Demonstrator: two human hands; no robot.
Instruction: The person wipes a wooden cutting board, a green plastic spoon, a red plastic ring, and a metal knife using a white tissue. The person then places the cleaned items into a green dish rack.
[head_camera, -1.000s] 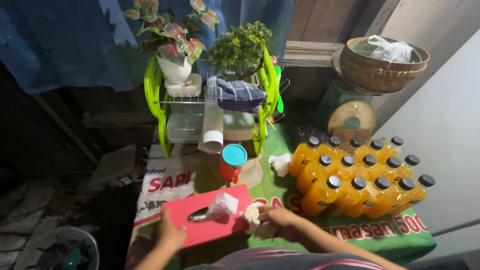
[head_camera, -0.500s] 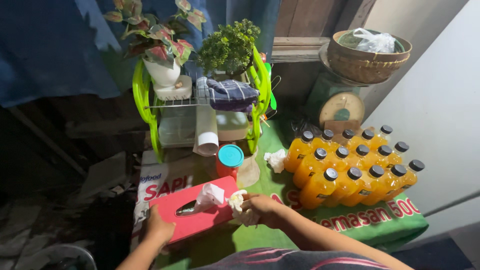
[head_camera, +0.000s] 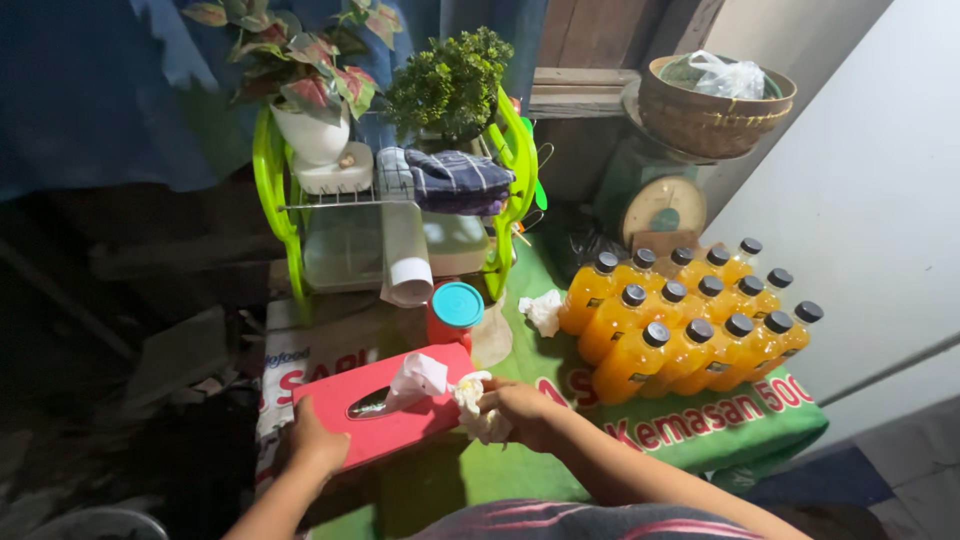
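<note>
A red tissue box (head_camera: 400, 425) lies on the table in front of me, with a white tissue (head_camera: 418, 376) sticking up from its slot. My left hand (head_camera: 314, 442) rests on the box's near left end. My right hand (head_camera: 520, 410) is closed on a crumpled white tissue wad (head_camera: 474, 404) just right of the box.
Several orange-filled bottles with black caps (head_camera: 690, 320) stand on the green table cover (head_camera: 700, 430) at right. A red jar with a teal lid (head_camera: 455, 312), a green rack with plants and a folded cloth (head_camera: 445, 180), a crumpled tissue (head_camera: 544, 312), a scale with a basket (head_camera: 712, 95) stand behind.
The view has shifted slightly. My right hand stays closed on the tissue wad beside the box, and my left hand stays at the box's end.
</note>
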